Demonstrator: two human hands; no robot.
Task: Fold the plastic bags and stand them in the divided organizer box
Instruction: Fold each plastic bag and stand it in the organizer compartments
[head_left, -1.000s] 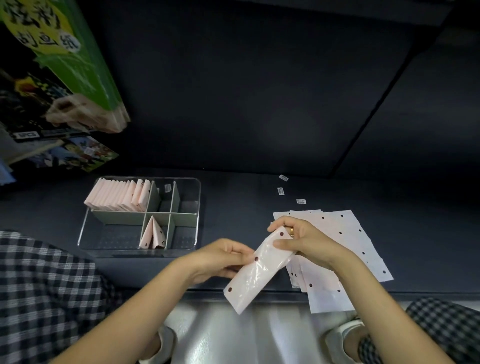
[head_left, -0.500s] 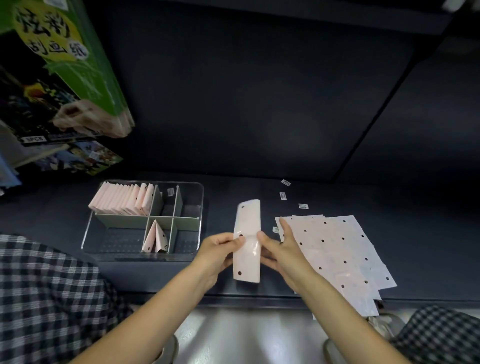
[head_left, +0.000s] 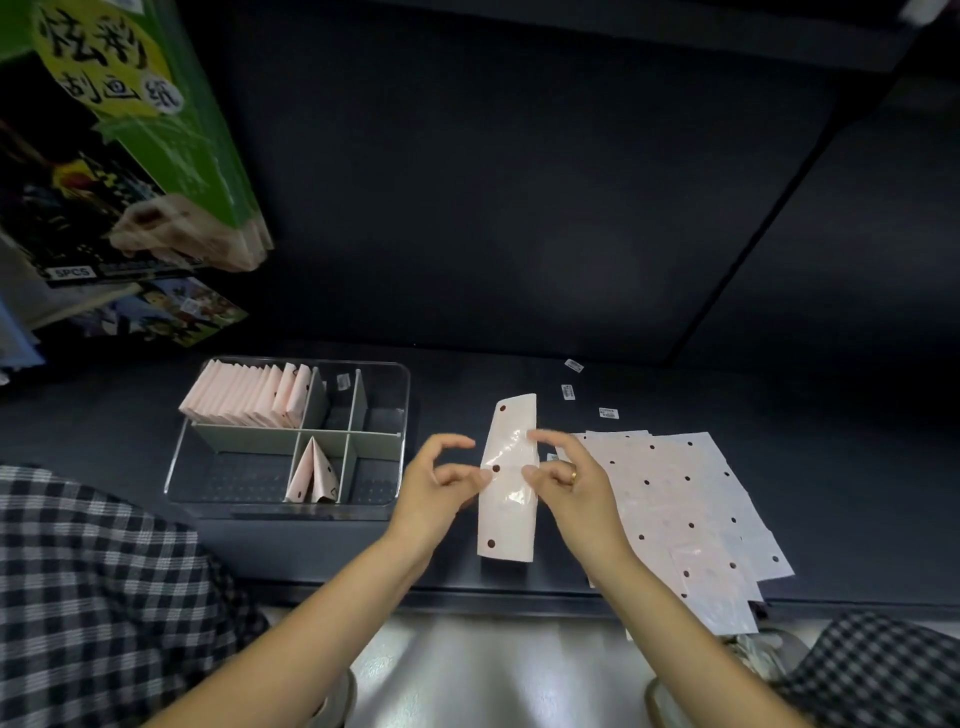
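Note:
A pink dotted plastic bag folded into a long strip (head_left: 508, 488) lies lengthwise on the dark shelf. My left hand (head_left: 436, 491) touches its left edge with spread fingertips, and my right hand (head_left: 574, 486) touches its right edge the same way. Neither hand grips it. To the left stands the clear divided organizer box (head_left: 208, 441). A row of folded pink bags (head_left: 247, 395) stands in its back-left compartment, and one triangular folded bag (head_left: 314, 473) stands in the front-middle compartment. A pile of flat dotted bags (head_left: 675, 514) lies to the right.
Three small white labels (head_left: 569, 392) lie on the shelf behind the strip. Green and dark product packages (head_left: 130, 156) hang at the upper left. The shelf's front edge (head_left: 519, 597) runs just below the strip. My checked-trouser knees show at both lower corners.
The strip went from held in the air at a slant, to upright between both hands, to lying flat on the shelf. Both hands have loosened and now only touch its edges.

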